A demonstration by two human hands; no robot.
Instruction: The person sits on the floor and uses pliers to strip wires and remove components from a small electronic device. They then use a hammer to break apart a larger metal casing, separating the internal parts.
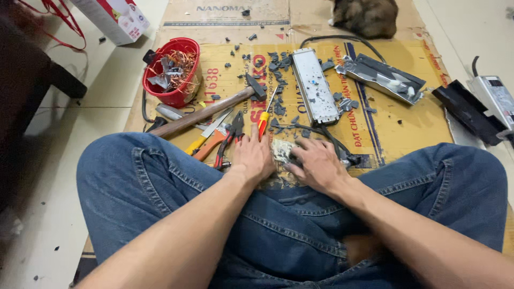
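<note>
I sit cross-legged in blue jeans on flattened cardboard (pixel 407 123). Between my knees lies a pale, crumbly block (pixel 282 151) with dark wires attached. My left hand (pixel 252 156) rests against its left side, fingers together and curled down. On its right side, my right hand (pixel 316 165) presses with fingers bent over the block's edge. A red-and-yellow screwdriver (pixel 264 117) lies just beyond my left hand, next to red-handled pliers (pixel 229 138).
A wooden-handled hammer (pixel 209 111), a knife and orange-handled cutters lie at the left. A red bowl (pixel 174 69) holds copper wire scraps. An opened metal casing (pixel 314 85), a foil-lined cover (pixel 383 76), dark fragments and a black cable lie ahead. An animal (pixel 367 16) sits at the far edge.
</note>
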